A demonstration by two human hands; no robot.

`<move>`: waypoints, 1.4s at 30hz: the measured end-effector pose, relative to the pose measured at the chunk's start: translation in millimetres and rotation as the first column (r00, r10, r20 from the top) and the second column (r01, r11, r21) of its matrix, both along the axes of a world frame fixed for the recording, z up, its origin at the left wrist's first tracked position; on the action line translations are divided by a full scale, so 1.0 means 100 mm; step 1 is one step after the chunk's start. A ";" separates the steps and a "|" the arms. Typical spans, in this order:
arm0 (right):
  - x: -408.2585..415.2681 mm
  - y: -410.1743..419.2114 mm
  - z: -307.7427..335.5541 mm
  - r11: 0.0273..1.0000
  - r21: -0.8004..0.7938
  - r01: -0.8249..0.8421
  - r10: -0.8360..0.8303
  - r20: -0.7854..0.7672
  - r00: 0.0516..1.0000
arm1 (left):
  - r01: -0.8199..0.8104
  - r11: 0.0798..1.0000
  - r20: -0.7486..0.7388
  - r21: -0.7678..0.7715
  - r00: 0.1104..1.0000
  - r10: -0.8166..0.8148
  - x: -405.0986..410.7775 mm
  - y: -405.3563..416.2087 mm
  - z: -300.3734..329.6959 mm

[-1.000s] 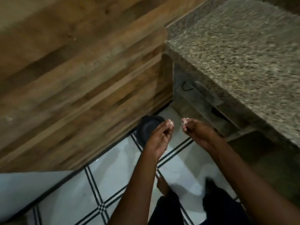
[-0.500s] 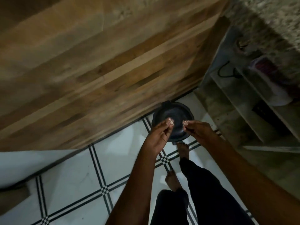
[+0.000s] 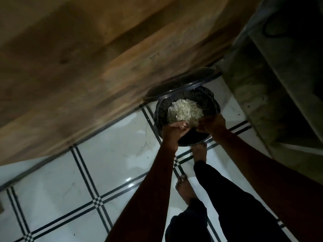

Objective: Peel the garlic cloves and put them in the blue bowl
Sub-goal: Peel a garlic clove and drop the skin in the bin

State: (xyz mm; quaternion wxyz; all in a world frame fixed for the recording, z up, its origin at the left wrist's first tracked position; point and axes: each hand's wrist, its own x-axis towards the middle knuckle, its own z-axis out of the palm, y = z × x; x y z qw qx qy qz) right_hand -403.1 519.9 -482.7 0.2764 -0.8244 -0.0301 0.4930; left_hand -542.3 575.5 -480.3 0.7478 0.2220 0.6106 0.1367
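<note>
Down on the white tiled floor (image 3: 57,173), a round black bin (image 3: 208,100) stands right against the wood wall (image 3: 73,70), with its lid (image 3: 183,81) tipped up behind it and a pile of pale garlic skins (image 3: 184,110) inside. Both hands hang over the bin's near rim, close together: the left hand (image 3: 173,131) has its fingers curled round something small and pale, and the right hand (image 3: 212,124) is too dark to tell. No writing shows, and open floor lies to the left.
</note>
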 end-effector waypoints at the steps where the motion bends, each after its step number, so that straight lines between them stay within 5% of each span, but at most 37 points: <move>1: 0.01 0.01 -0.11 0.989 -0.049 -0.136 0.141 0.122 0.982 | 0.110 0.990 -0.111 0.087 0.989 -0.100 0.06 0.04 -0.13; 2: -0.01 0.02 -0.18 0.961 -0.096 -0.260 0.277 0.268 0.923 | 0.279 0.937 -0.261 0.211 0.940 -0.221 0.09 0.09 -0.25; 4: -0.05 0.06 -0.33 0.930 -0.146 -0.337 0.366 0.424 0.828 | 0.722 0.593 -0.639 0.357 0.652 -0.409 0.15 0.16 -0.47; 5: -0.07 0.11 -0.42 0.916 -0.174 -0.360 0.399 0.478 0.783 | 0.873 0.387 -0.778 0.296 0.455 -0.432 0.16 0.20 -0.58; 7: -0.09 0.16 -0.55 0.879 -0.242 -0.411 0.476 0.487 0.732 | 0.960 0.230 -0.879 0.161 0.245 -0.409 0.19 0.26 -0.70; 11: -0.03 0.20 -0.80 0.785 -0.228 -0.576 0.612 0.431 0.664 | 0.991 0.084 -0.857 0.103 0.132 -0.498 0.26 0.27 -0.91; 18: -0.05 0.17 -1.06 0.643 -0.325 -0.694 0.755 0.419 0.504 | 0.998 -0.010 -0.845 0.062 0.047 -0.533 0.24 0.30 -1.09; 21: -0.09 0.19 -0.96 0.667 -0.317 -0.674 0.733 0.440 0.518 | 0.996 0.030 -0.877 0.082 0.086 -0.472 0.21 0.30 -1.01; 26: 0.00 0.20 -0.46 0.831 -0.104 -0.547 0.535 0.420 0.733 | 0.959 0.129 -0.870 0.250 0.281 -0.404 0.17 0.26 -0.46; 29: 0.08 0.05 0.08 0.918 -0.058 -0.393 0.377 0.434 0.818 | 0.875 0.256 -0.817 0.412 0.479 -0.322 0.14 0.16 0.13; 33: 0.13 -0.28 1.10 0.947 0.057 -0.317 0.270 0.396 0.878 | 0.752 0.313 -0.683 0.581 0.659 -0.315 0.14 -0.08 1.26; 42: 0.46 -1.50 4.01 0.855 0.392 -0.341 0.074 0.559 0.826 | 0.525 0.102 -0.456 0.845 0.807 -0.375 0.51 -1.07 4.08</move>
